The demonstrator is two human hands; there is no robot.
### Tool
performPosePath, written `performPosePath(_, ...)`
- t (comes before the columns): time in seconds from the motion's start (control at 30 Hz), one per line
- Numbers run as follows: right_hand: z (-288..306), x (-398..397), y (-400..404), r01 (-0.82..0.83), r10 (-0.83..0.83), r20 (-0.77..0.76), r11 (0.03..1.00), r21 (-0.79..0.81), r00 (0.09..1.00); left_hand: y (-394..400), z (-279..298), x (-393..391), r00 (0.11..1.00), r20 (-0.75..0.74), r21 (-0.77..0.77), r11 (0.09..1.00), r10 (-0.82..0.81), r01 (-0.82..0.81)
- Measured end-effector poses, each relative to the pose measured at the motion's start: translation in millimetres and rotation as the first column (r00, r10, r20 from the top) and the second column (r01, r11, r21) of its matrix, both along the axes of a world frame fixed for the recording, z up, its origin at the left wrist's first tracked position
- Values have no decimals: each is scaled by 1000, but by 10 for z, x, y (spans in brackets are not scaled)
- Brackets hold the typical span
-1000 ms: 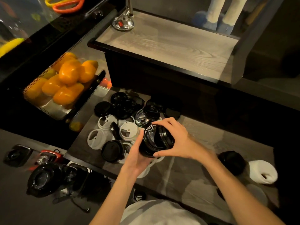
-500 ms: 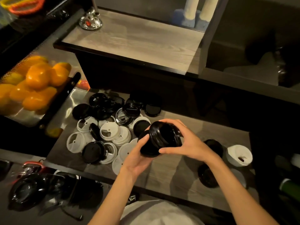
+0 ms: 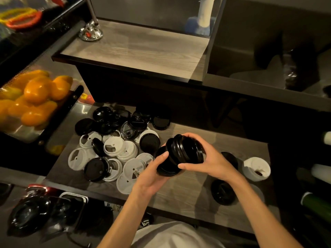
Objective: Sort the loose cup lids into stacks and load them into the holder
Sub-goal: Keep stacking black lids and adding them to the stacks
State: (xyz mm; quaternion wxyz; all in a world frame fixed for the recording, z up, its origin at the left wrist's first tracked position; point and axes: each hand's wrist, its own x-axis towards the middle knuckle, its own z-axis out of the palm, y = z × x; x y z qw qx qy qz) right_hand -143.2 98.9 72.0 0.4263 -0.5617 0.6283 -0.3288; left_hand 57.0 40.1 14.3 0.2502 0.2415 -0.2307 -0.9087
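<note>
Both hands hold a stack of black lids (image 3: 182, 151) above the wooden counter (image 3: 188, 194). My right hand (image 3: 206, 160) grips the upper part of the stack with fingers over the top and thumb below. My left hand (image 3: 152, 172) cups the lowest black lid from underneath, thumb on its rim. A loose pile of black lids (image 3: 121, 120) and white lids (image 3: 114, 149) lies on the counter to the left. A stack of white lids (image 3: 256, 169) and a black lid stack (image 3: 223, 193) stand at the right. No holder can be made out.
A perforated metal tray (image 3: 21, 72) of orange peppers sits at the far left. A raised wooden shelf (image 3: 136, 51) with a chrome post base (image 3: 90, 33) runs behind the counter. Dark plastic-wrapped items (image 3: 26, 215) lie at the lower left. Bottles (image 3: 320, 176) line the right edge.
The camera view has shifted right and down a little. The black stack has turned in my hands and now tilts more on its side; both hands keep their hold.
</note>
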Motion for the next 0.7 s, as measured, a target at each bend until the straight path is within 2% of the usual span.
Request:
performPosePath(0.13,-17,-51,37,14,-15,68,1000,17,998,52,10,-26,1000,-14,-31,999,-9,8)
performPosePath(0.43,-34,-108,89,43,-58,279,997,61,959,87,72,-80,995,91,-158,986,-30,44)
performPosePath(0.57,-45,-109,78,75,-88,247,995,61,965,120,74,-113,998,57,-108,994,4,3)
performPosePath(0.7,-81,-136,72,35,-44,167,998,60,985,150,67,-151,998,46,-68,997,40,-37)
